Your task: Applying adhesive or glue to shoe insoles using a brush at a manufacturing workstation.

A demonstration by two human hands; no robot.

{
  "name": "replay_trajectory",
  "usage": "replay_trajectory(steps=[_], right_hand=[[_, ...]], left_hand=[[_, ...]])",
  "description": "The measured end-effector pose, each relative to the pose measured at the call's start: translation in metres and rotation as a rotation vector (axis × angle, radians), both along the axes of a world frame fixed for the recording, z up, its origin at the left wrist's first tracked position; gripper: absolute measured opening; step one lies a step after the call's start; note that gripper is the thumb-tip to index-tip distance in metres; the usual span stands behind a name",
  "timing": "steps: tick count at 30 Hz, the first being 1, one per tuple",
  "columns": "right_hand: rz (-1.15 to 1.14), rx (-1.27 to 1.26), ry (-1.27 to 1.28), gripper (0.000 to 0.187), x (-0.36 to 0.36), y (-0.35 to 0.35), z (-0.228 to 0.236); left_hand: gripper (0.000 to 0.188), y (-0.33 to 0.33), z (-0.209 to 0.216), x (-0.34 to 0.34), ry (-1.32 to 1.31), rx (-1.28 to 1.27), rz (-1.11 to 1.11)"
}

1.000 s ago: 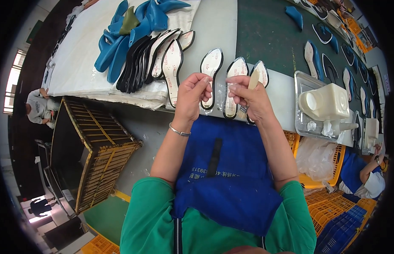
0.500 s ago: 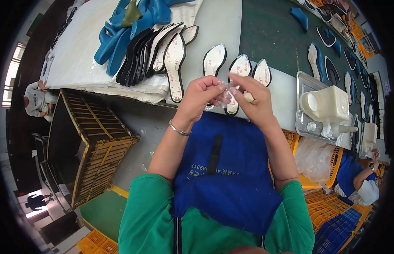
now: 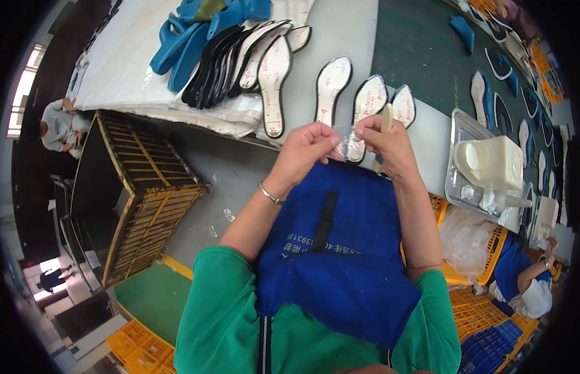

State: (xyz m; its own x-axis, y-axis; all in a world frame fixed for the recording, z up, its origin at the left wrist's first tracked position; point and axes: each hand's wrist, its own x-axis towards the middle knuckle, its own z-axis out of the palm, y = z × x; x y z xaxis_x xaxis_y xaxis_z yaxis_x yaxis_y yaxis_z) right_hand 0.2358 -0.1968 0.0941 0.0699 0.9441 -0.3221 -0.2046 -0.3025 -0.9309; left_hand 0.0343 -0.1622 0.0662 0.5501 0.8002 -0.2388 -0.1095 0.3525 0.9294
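Between my hands stretches a small piece of clear plastic film [image 3: 349,147]. My left hand [image 3: 304,151] pinches its left side, thumb against finger. On its right side, the fingertips of my right hand [image 3: 395,149] pinch it too. A cream flat-handled tool [image 3: 386,117] is tucked upright in that same right hand; its lower end shows below the palm, its kind unclear. Just beyond the hands, white insoles with dark edges lie on the table: one at the left [image 3: 274,81], one in the middle [image 3: 332,87], and two to the right [image 3: 370,98], partly covered by my right hand.
A fanned stack of insoles [image 3: 224,62] and blue shoe lasts [image 3: 178,53] occupy the table's left. On the right, a metal tray [image 3: 455,140] holds a cream plastic container [image 3: 489,162]. Below it stands a yellow crate [image 3: 493,249] with clear bags. A slatted cart [image 3: 146,206] stands lower left.
My hands have drawn slightly apart, spreading the film between them. The cream tool in my right hand has swung upright. The view has shifted, so the table things sit farther right.
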Motion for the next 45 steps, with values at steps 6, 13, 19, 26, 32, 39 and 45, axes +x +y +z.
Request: replay_trajectory(steps=[6, 13, 19, 26, 32, 39, 45], right_hand=[[0.008, 0.013, -0.070, 0.009, 0.012, -0.001, -0.011], [0.091, -0.029, -0.009, 0.005, -0.012, -0.006, -0.020], [0.163, -0.049, 0.071, 0.008, 0.000, -0.019, -0.002], [0.209, 0.047, 0.162, 0.009, -0.008, -0.018, 0.003], [0.207, 0.176, 0.220, 0.006, -0.023, -0.022, 0.013], [0.236, 0.232, 0.234, 0.005, -0.032, -0.026, 0.002], [0.148, 0.250, 0.305, 0.006, -0.028, -0.033, 0.011]], left_hand=[[0.031, 0.002, -0.065, -0.043, 0.621, 0.565, 0.393], [0.081, 0.066, -0.080, -0.039, 1.235, 0.816, 0.525], [0.056, 0.071, -0.075, -0.065, 0.241, 0.447, 0.531], [0.053, 0.040, 0.006, -0.022, -0.699, 0.052, 0.301], [0.069, 0.024, 0.029, 0.007, -0.523, 0.224, 0.318], [0.078, 0.010, 0.037, 0.021, -0.371, 0.425, 0.306], [0.087, 0.006, 0.035, 0.030, -0.244, 0.509, 0.318]])
